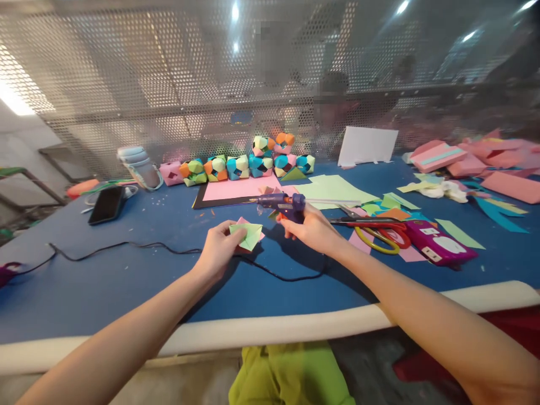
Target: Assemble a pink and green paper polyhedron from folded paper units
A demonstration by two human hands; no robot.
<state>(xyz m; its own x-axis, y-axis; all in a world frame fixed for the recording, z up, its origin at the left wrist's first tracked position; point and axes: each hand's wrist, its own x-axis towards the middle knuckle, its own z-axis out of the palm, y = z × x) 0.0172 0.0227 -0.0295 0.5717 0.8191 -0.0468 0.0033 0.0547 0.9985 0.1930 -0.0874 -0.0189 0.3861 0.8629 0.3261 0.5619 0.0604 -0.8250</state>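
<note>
Between the thumb and fingers of my left hand [219, 247] is a folded paper piece [250, 235], pale green on top with pink showing at its edges. My right hand [310, 228] grips a dark purple glue gun [282, 203] by its handle. A glue stick [333, 201] sticks out of the gun's back end, and the nozzle points left, above and apart from the folded paper. The gun's trigger is partly hidden by my fingers. A black cord [287, 278] runs across the blue table below both hands.
Several folded paper balls [238, 167] line the back, near a white bottle [141, 167] and a phone [106, 205]. To the right lie scissors [382, 239], a purple power strip [441, 243], green paper sheets [337, 188] and a pink paper heap [476, 157]. White padding [274, 331] edges the table.
</note>
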